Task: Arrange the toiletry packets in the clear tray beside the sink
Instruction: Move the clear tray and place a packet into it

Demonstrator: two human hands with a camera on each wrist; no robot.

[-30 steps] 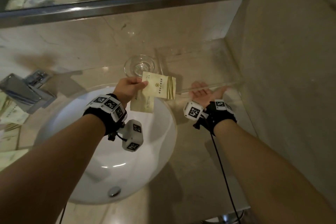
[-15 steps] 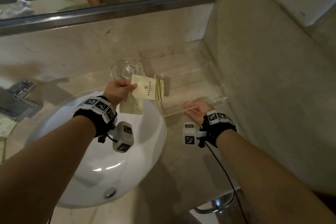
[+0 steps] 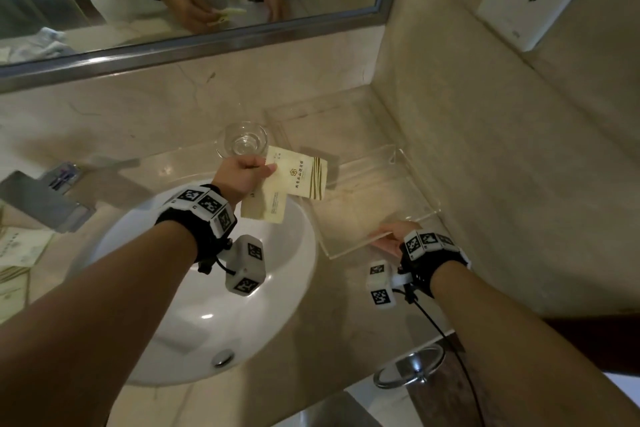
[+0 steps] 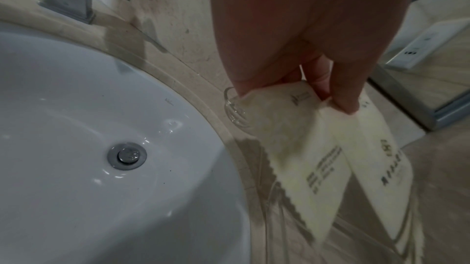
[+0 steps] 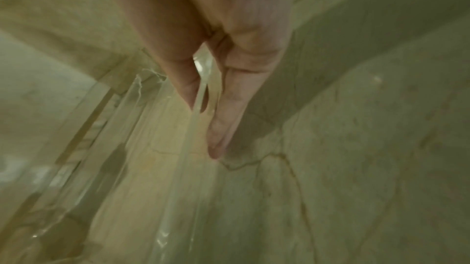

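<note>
My left hand point(image 3: 242, 174) pinches two cream toiletry packets point(image 3: 294, 177) by their corners, fanned out over the sink's right rim; in the left wrist view the packets point(image 4: 330, 157) hang below my fingers point(image 4: 346, 95). The clear tray point(image 3: 377, 198) lies on the marble counter to the right of the sink, empty inside. My right hand point(image 3: 393, 236) grips the tray's near wall, thumb and fingers point(image 5: 223, 111) pinching the clear edge point(image 5: 201, 95) in the right wrist view.
A white round sink point(image 3: 194, 288) sits below my left arm, a chrome tap point(image 3: 41, 201) at its left. A small glass dish point(image 3: 242, 140) stands behind the packets. More packets point(image 3: 17, 253) lie at the far left. The marble wall point(image 3: 485, 149) bounds the tray's right side.
My right hand drew back toward me with the clear tray's near edge in its grip; the tray now lies nearer the counter's front. The left hand kept holding the packets.
</note>
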